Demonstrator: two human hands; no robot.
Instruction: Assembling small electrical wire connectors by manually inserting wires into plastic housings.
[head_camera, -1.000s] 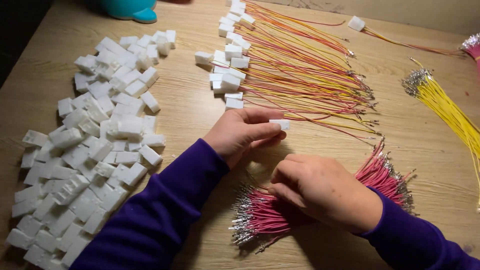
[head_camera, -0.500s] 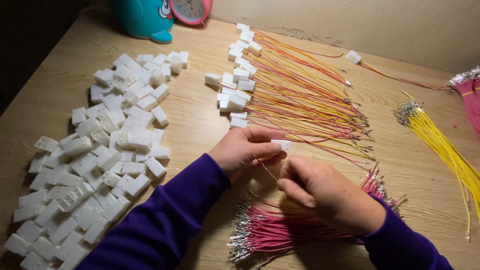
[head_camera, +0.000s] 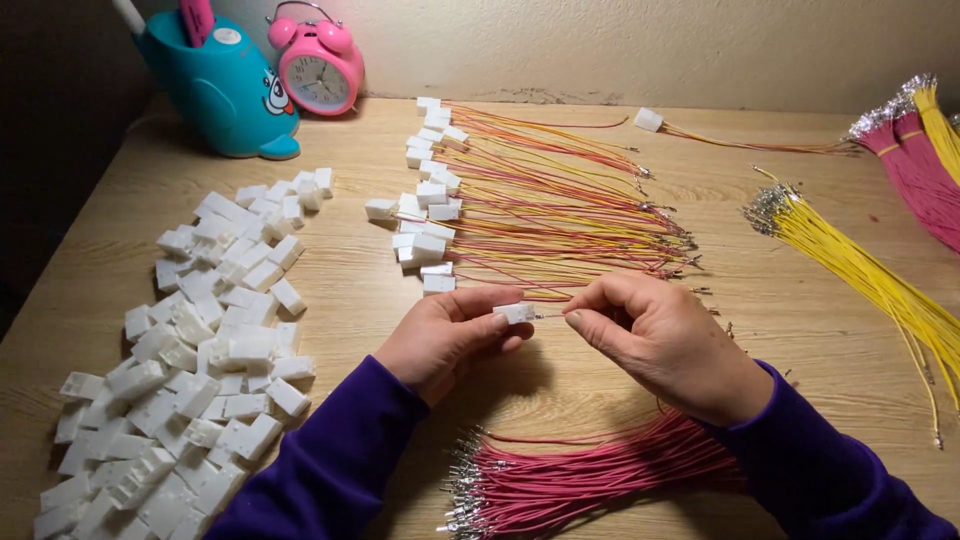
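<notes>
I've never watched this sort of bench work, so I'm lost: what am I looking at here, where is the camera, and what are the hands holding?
The view comes from a camera worn on the person's head, looking down at a wooden table. There is no machine, only two bare hands in purple sleeves. The left hand pinches a small white plastic connector. The right hand pinches the tip of a thin wire against it; the wire itself is too fine to make out. On the table lie a pile of white connectors, finished connectors with red and yellow wires, a bundle of red wires, a bundle of yellow wires, a teal pen holder and a pink alarm clock.
</notes>
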